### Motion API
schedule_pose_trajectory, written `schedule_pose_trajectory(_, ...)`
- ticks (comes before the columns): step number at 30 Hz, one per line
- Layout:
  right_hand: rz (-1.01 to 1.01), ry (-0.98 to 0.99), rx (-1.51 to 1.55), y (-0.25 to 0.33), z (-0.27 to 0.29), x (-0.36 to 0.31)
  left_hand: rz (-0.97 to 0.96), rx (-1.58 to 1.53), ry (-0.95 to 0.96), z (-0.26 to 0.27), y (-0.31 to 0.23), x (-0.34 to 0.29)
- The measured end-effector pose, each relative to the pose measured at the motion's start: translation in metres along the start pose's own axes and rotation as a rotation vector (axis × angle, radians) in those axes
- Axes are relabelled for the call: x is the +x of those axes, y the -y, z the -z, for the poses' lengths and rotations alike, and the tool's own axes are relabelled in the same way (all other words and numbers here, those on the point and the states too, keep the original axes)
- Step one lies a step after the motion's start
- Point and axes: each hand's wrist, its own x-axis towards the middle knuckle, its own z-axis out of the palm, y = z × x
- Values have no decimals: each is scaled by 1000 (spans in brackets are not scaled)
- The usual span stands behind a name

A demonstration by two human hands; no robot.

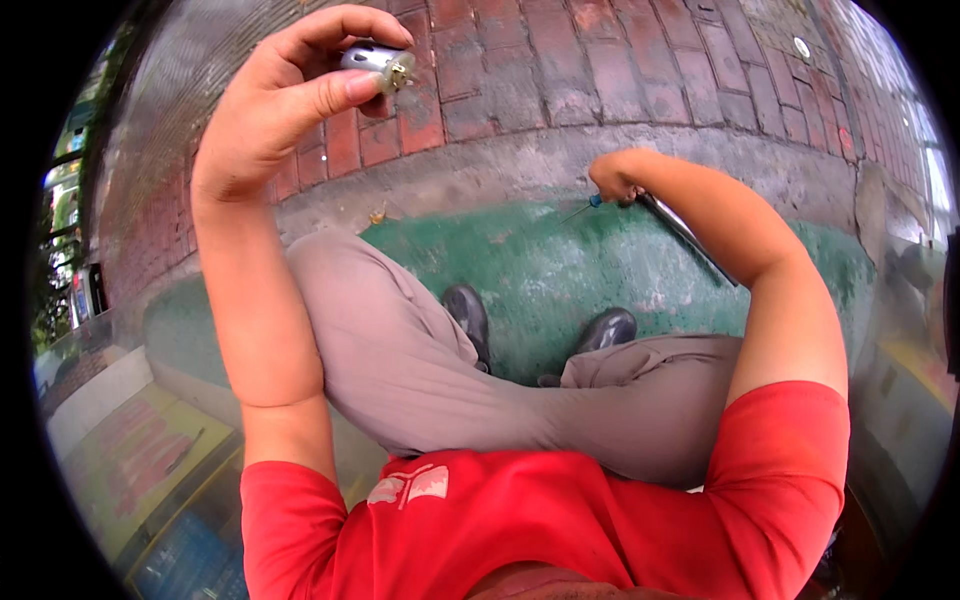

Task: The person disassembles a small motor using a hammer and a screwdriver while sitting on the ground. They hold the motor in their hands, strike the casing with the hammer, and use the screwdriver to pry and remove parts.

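Up at the far left, my left hand [262, 120] is raised over the brick paving. Its thumb and fingers are closed round a small silver electric motor [366, 58], whose pale end cap with small metal terminals faces right. My right hand [618, 174] is lower and to the right, above the edge of the green ground, with its fingers curled and partly hidden behind the wrist. A thin tool with a blue part [596, 201] and a fine pointed tip sticks out of it to the left. A dark metallic rod [690, 238] runs from the hand toward the lower right; whether it belongs to the same tool I cannot tell.
Below my hands is green-painted ground [540, 260], bordered by a grey kerb strip [500, 165] and red brick paving [600, 70]. My bent legs and dark shoes [606, 330] are in the middle. A yellowish printed panel [140, 455] stands at the lower left.
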Motion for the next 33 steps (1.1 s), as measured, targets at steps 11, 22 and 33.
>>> schedule_pose_trajectory(11,328,-496,953,7,62,-8,-96,-693,-98,8,10,32)
schedule_pose_trajectory(22,775,-881,1215,73,116,-102,-64,-692,-122,1,3,34)
schedule_pose_trajectory(33,1108,-1067,1365,96,128,-196,-53,-662,-97,-1,7,35)
